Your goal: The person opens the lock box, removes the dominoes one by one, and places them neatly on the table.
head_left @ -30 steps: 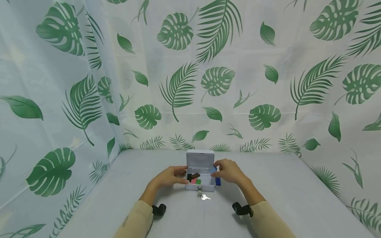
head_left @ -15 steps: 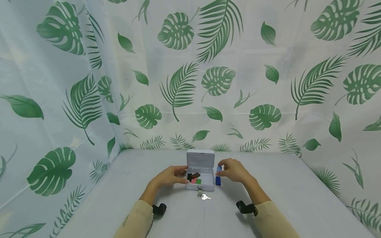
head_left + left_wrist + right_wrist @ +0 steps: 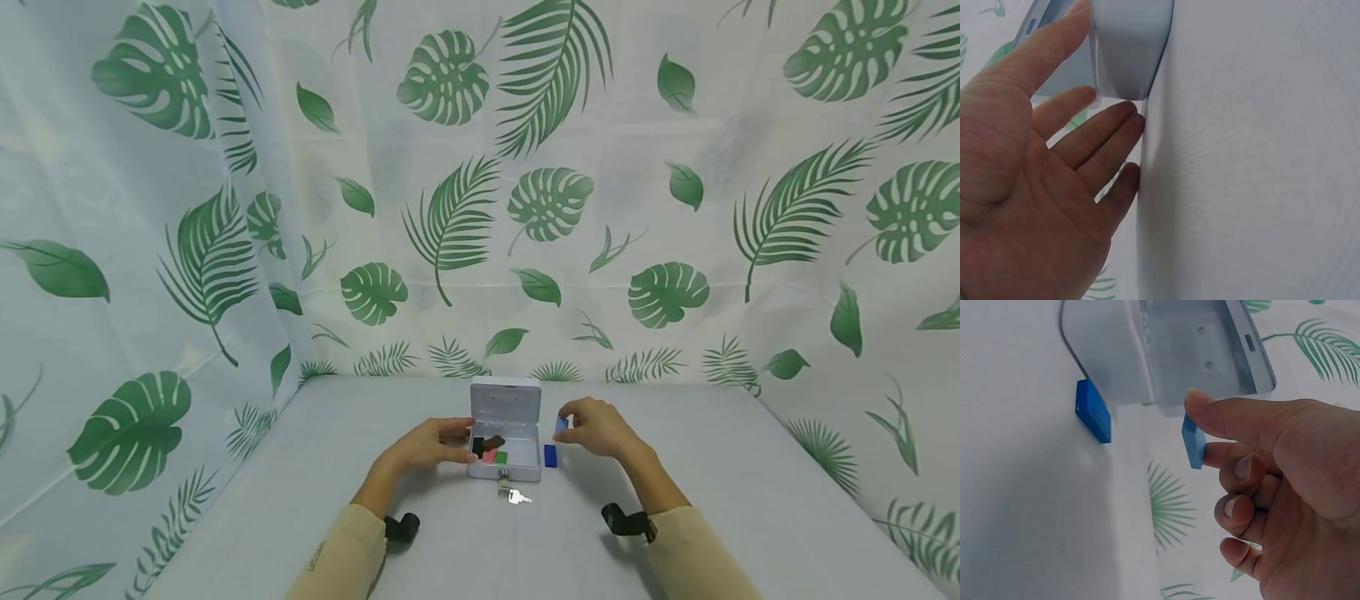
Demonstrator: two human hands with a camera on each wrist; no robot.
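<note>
A small pale metal cash box point(image 3: 487, 472) stands on the table with its lid raised. My left hand point(image 3: 422, 446) rests against the box's left side, thumb at the rim and the other fingers loosely extended in the left wrist view. Between thumb and index finger, my right hand point(image 3: 596, 427) pinches a light blue block point(image 3: 1194, 442), held up to the right of the box. A dark blue block point(image 3: 551, 456) lies beside the box's right wall. Inside, at the left, are a dark brown piece point(image 3: 492, 443), a black piece point(image 3: 477, 448), a pink piece point(image 3: 489, 456) and a green piece point(image 3: 501, 457).
Silver keys point(image 3: 517, 497) hang from the lock at the box's front and lie on the white-covered table point(image 3: 480, 558). Behind it rises a leaf-patterned curtain point(image 3: 600, 325). Both wrists carry a black camera mount point(image 3: 624, 521).
My right hand has moved right, from over the box's right edge to beside it, with the light blue block between its fingers. The left hand and the box have stayed put.
</note>
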